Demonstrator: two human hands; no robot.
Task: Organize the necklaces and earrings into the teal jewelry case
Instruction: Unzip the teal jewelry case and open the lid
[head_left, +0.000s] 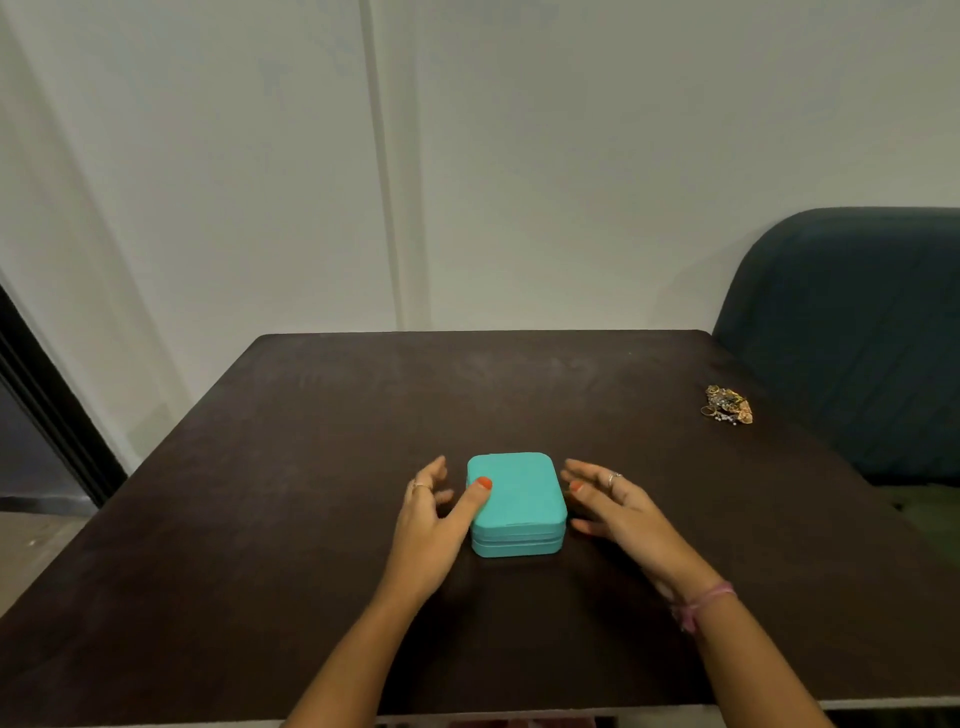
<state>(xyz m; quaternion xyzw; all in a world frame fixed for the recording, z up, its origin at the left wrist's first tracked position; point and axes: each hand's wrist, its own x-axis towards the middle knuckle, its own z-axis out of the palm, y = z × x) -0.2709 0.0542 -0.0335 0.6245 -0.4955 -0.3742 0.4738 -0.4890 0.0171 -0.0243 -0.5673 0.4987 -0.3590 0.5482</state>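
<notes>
While the teal case (516, 499) sits closed near the middle of the dark table (311, 415), we bring both hands in around it, one on each side. Our left hand (434, 512) lies at the case's left edge with the fingers spread and loosely bent, and its thumb rests on the near-left corner of the lid; nothing is gripped. Our right hand (608, 501) hovers just beside the right edge, fingers straight and apart, and we cannot tell whether any fingertip touches the side wall. We judge this framing is meant to steady the case so the lid can be opened, since the seam running around its front shows it shut. The pile of jewelry (727, 405), a gold tangle of chains and small pieces, lies far to the right, near the table's right edge and well apart from the case; single necklaces or earrings are too small to make out. Behind that edge stands a dark chair (857, 322). By our reckoning the sorting has not yet begun.
</notes>
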